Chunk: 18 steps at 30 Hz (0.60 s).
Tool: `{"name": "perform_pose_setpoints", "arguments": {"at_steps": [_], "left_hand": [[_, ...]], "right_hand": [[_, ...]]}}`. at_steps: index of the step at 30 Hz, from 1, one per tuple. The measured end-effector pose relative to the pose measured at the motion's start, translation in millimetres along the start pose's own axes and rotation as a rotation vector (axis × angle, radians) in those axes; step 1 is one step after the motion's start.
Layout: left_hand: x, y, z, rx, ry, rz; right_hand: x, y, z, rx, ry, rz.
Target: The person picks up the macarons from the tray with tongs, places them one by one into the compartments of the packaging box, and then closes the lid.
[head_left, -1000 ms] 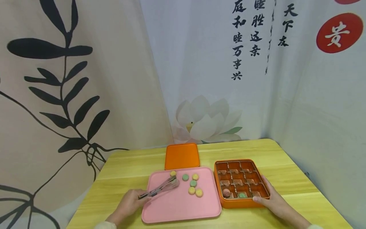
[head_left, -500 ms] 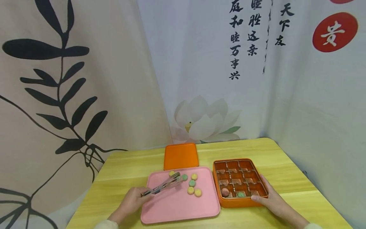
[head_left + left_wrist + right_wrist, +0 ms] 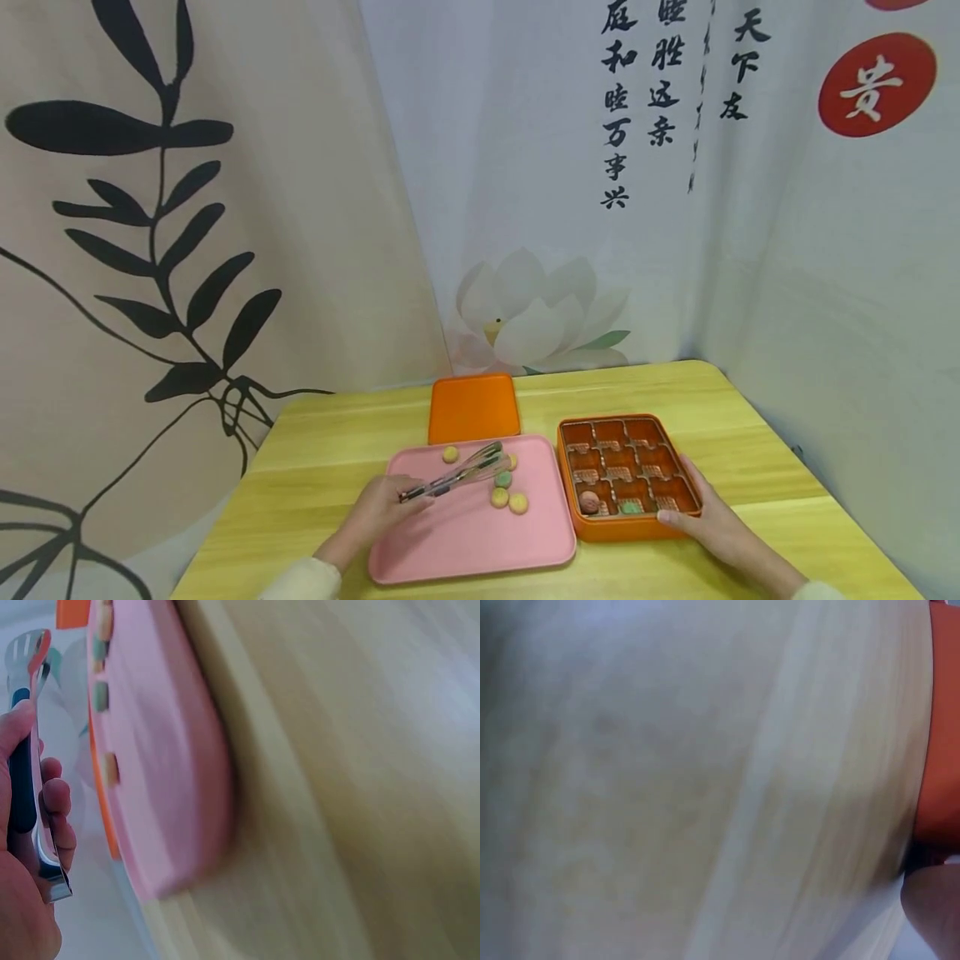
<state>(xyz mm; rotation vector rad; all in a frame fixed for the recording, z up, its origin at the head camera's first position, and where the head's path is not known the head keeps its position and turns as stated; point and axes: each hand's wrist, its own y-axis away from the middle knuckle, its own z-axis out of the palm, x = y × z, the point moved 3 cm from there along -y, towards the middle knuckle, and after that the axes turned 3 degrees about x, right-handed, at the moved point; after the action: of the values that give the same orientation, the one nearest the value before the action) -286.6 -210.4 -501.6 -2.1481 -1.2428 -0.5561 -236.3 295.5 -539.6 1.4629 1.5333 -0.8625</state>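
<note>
My left hand (image 3: 378,504) grips a pair of metal tongs (image 3: 459,475) with dark grips, held tilted over the pink tray (image 3: 472,546). In the left wrist view, the tongs (image 3: 22,765) lie between thumb and curled fingers, tips a little apart. Several small round macaron-like sweets lie on the tray, including a yellow sweet (image 3: 518,502) and a green sweet (image 3: 503,479); the tong tips overlap this group in the head view. My right hand (image 3: 708,517) holds the near right corner of an orange divided box (image 3: 637,530), thumb on its rim.
Inside the box, a pink sweet (image 3: 589,502) sits in the front left compartment and a green sweet (image 3: 631,507) in the front middle one. An orange lid (image 3: 474,408) lies behind the tray. The wood-look table (image 3: 322,433) ends at a printed curtain (image 3: 525,167).
My left hand has moved the tongs rightward and forward over the tray, and their tips now cover the spot of one green sweet. My right hand stays at the box.
</note>
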Motion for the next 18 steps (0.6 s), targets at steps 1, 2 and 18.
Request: {"name": "perform_pose_setpoints", "arguments": {"at_steps": [1, 2, 18], "left_hand": [[3.3, -3.8, 1.9, 0.001, 0.010, 0.012], [6.8, -7.6, 4.0, 0.003, 0.020, 0.022], [75.3, -57.4, 58.1, -0.060, 0.066, 0.090]], "right_hand": [[-0.5, -0.5, 0.0, 0.000, -0.002, -0.005], [-0.9, -1.0, 0.1, 0.003, 0.003, -0.007], [-1.3, 1.6, 1.0, 0.007, -0.019, -0.016]]}}
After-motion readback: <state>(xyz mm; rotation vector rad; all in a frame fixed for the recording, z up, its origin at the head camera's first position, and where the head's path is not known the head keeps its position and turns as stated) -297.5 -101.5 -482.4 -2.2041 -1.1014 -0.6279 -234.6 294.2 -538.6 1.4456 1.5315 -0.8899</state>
